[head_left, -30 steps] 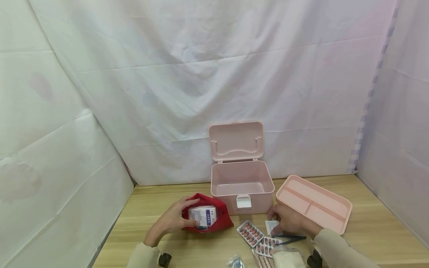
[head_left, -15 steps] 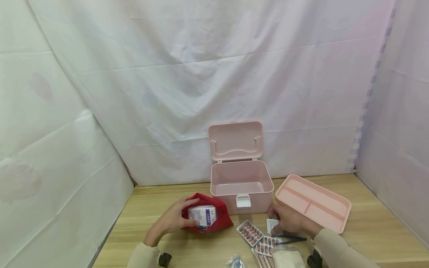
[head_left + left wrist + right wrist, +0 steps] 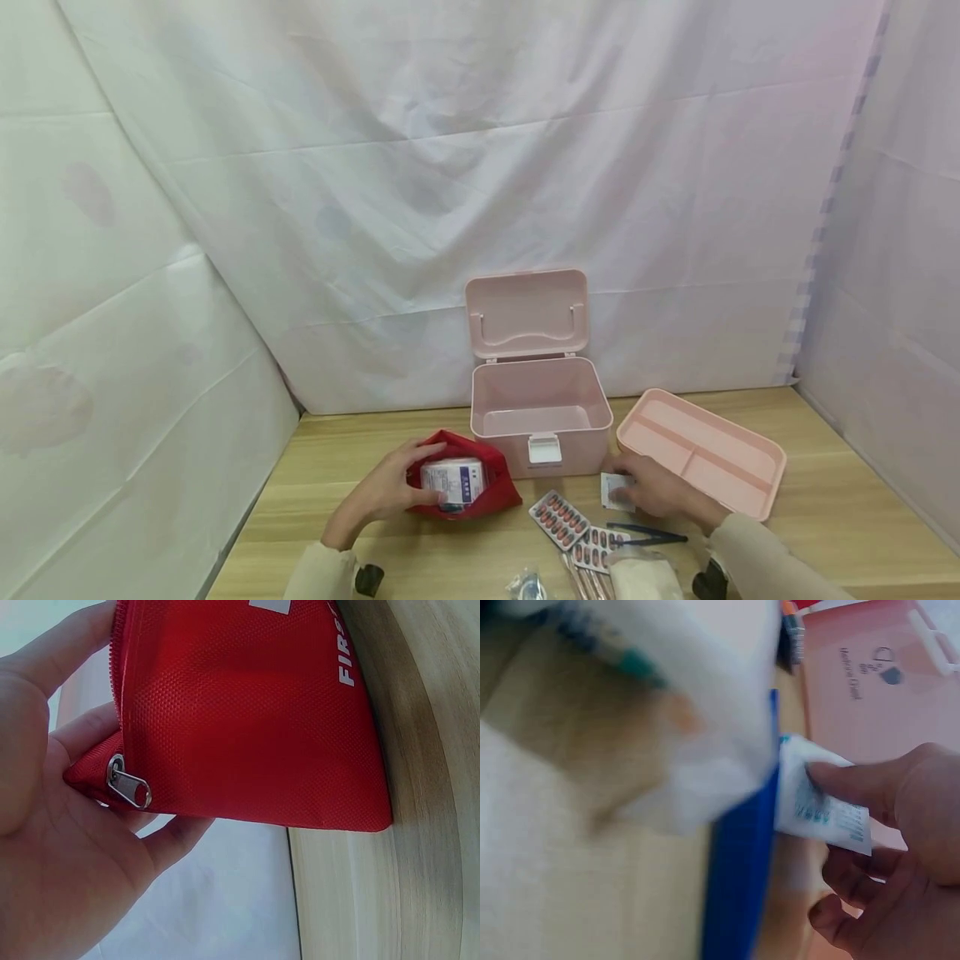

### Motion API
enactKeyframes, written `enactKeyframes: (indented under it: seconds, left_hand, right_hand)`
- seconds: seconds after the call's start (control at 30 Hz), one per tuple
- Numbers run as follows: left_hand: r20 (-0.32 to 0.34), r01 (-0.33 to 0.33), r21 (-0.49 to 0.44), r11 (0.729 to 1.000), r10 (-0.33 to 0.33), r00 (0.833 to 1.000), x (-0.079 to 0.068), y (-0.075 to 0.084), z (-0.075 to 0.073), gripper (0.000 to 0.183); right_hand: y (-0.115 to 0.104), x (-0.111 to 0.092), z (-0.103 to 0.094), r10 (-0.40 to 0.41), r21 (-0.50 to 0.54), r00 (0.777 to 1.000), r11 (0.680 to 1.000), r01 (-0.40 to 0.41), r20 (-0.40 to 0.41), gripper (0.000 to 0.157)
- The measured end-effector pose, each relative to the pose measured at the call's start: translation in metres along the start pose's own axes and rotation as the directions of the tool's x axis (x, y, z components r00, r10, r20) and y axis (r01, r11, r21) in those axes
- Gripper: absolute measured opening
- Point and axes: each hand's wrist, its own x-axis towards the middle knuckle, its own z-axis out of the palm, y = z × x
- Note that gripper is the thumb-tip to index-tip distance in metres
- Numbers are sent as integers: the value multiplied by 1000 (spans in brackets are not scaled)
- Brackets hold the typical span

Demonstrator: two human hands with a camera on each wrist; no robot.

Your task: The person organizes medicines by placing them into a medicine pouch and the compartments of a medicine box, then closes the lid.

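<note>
On the left, my left hand (image 3: 386,485) grips the side of a red zippered first aid pouch (image 3: 504,497), its mouth held wide. Inside the pouch, a white and blue box (image 3: 454,483) shows. The left wrist view shows the pouch's metal zipper pull (image 3: 129,784) beside the palm. My right hand (image 3: 660,490) pinches a small white printed sachet (image 3: 810,799) between thumb and fingers, just in front of the pink medicine chest (image 3: 570,460). Blue tweezers (image 3: 651,535) lie on the table close below that hand.
The chest's lid (image 3: 528,315) stands raised at the back. A pink divided tray (image 3: 693,461) lies to its right. In front are two overlapping capsule blister packs (image 3: 558,518), thin sticks (image 3: 587,579), a bag with white contents (image 3: 647,577) and a small clear packet (image 3: 529,587).
My right hand has lifted the sachet slightly, moving a little up and right, away from the tweezers. The left hand and pouch have stayed in place.
</note>
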Motion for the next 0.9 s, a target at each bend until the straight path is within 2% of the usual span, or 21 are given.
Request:
enactKeyframes:
  seconds: [0.17, 0.3, 0.43, 0.63, 0.9]
  left_hand:
    - [-1, 8, 5, 1000, -8, 1000, 0, 0, -1, 69]
    - [2, 11, 7, 1000, -11, 1000, 0, 1, -1, 69]
    - [11, 16, 4, 1000, -16, 1000, 1, 0, -1, 68]
    - [3, 24, 9, 1000, -24, 1000, 1, -1, 0, 68]
    - [-16, -8, 6, 1000, 8, 1000, 0, -3, 2, 69]
  right_hand:
    - [-11, -3, -17, 17, -55, 999, 998, -20, -47, 15]
    - [-24, -6, -33, -24, -80, 999, 997, 20, -44, 14]
    - [-39, -11, -43, -87, -83, 996, 993, 86, -7, 13]
    - [-68, -11, -50, -191, -61, 981, 979, 192, 23, 12]
    - [-113, -1, -48, -296, -19, 955, 955, 297, 32, 13]
